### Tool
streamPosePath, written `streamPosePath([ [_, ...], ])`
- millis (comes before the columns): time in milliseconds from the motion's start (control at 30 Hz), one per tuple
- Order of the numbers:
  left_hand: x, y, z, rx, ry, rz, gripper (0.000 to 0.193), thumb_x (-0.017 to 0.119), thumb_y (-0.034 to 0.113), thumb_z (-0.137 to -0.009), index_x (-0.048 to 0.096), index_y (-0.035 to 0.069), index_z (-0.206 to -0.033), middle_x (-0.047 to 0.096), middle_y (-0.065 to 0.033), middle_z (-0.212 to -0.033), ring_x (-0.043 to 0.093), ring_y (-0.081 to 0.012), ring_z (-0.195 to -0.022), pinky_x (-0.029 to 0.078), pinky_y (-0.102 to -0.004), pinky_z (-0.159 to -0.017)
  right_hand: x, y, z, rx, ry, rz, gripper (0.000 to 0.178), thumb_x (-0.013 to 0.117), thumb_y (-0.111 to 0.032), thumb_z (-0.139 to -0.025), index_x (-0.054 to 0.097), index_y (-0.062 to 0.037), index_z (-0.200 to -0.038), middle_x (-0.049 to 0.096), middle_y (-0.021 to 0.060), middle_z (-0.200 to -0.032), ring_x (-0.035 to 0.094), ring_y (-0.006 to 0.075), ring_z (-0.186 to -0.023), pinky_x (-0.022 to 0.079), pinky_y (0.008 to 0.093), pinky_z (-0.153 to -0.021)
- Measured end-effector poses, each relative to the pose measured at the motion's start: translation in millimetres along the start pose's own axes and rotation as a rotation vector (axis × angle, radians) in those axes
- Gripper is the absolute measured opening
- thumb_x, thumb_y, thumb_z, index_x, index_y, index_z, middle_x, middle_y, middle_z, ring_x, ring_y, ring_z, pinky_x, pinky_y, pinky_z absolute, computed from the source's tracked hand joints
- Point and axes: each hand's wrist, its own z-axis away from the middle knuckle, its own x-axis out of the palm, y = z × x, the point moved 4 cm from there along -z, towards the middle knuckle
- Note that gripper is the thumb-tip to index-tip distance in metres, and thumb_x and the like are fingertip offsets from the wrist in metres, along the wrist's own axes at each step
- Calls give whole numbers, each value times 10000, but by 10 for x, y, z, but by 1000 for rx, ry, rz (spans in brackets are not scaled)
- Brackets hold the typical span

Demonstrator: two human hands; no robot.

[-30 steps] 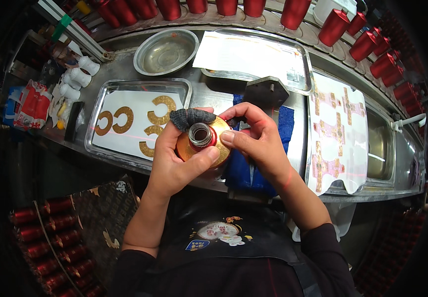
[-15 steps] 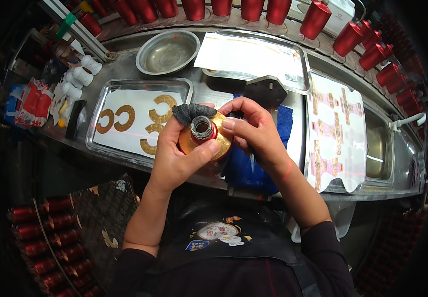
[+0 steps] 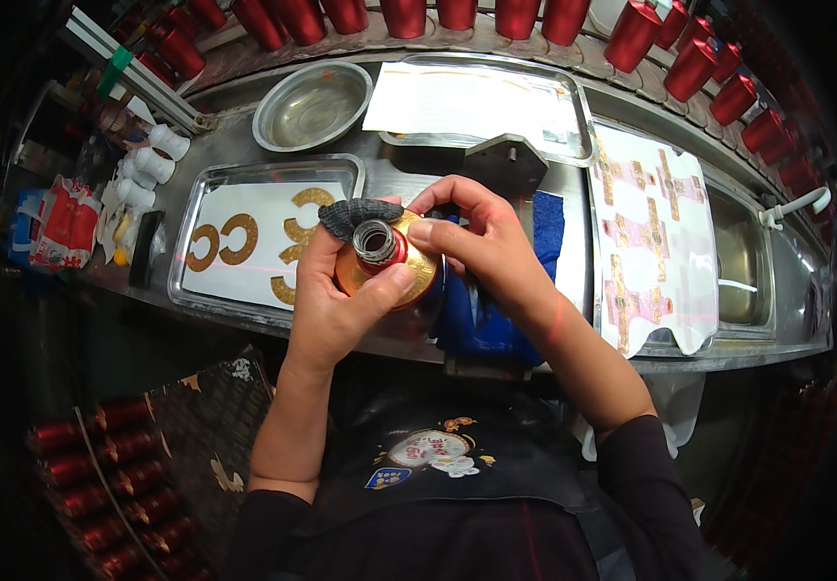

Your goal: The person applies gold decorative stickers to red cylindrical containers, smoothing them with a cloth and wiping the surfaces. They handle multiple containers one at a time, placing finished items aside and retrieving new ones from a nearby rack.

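A red bottle (image 3: 401, 249) with a clear threaded neck (image 3: 377, 240) is held up over the bench's front edge, its mouth facing up. A gold C-shaped label (image 3: 425, 259) lies around its shoulder. My left hand (image 3: 336, 290) is wrapped round the bottle from the left, thumb on the gold label. A dark grey knitted cover (image 3: 360, 216) sits over a finger of that hand. My right hand (image 3: 476, 232) is closed at the bottle's right side, its thumb pressing on the label and its other fingers curled, partly hidden.
Gold C-shaped labels (image 3: 237, 239) lie on a white sheet in a metal tray (image 3: 178, 281) at left. Behind are a metal bowl (image 3: 312, 107) and a paper-topped tray (image 3: 476, 102). Blue cloth (image 3: 486, 334) lies beneath my right hand. Label sheets (image 3: 665, 300) and a sink (image 3: 743, 261) are at right; red bottles (image 3: 404, 17) line the back.
Both hands and the bottle have shifted slightly left in the view, as the whole scene has tilted a little. My hold on the bottle looks much the same.
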Motion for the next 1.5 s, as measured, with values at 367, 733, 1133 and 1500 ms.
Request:
streamPosePath([
  [367,-77,-7,106,23,-13,50,681,738,143,-812,476,-2,-1424,507,-160,-1484,531,-233,-1318,434,-385,-1102,-60,-348,645,-102,244,67,397,742,-55,-837,572,-22,-1195,640,43,-990,628,97,-847,516,241,-764],
  [733,-98,-93,114,13,-75,100,651,729,95,-837,479,26,-1433,500,-152,-1478,523,-239,-1323,412,-391,-1124,27,-662,-13,-321,198,670,238,770,-56,-802,666,-1,-1008,680,85,-867,648,126,-825,516,261,-754],
  [1133,-154,-55,96,46,-175,66,768,796,132,-795,444,40,-1472,486,-138,-1487,497,-244,-1350,384,-390,-1143,12,-843,336,-801,-138,776,261,863,-29,-716,710,-29,-928,674,81,-850,646,199,-772,525,301,-719],
  [1500,-178,-100,118,201,-101,-155,800,896,111,-684,535,83,-1398,602,-95,-1324,579,-211,-1242,446,-358,-1065,342,-752,456,-1032,-550,804,142,756,-67,-761,750,-40,-901,632,68,-819,665,273,-813,529,367,-705],
])
